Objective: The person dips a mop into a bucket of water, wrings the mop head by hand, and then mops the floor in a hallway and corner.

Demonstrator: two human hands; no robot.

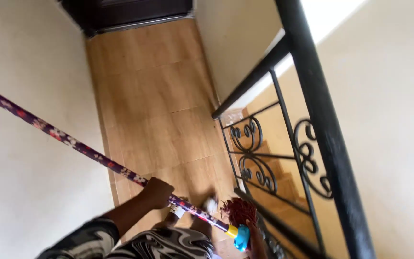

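Gripping the flower-patterned mop handle (73, 144) in a closed fist, the left hand (156, 192) holds a light, stiff pole low down, while the right hand (255, 237), its grip unclear, touches the limp red mop head (238, 211) near the black stair railing (283, 158); no containers show.

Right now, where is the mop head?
The red mop head sits low and right of centre in the head view, on the tiled floor beside the black railing.
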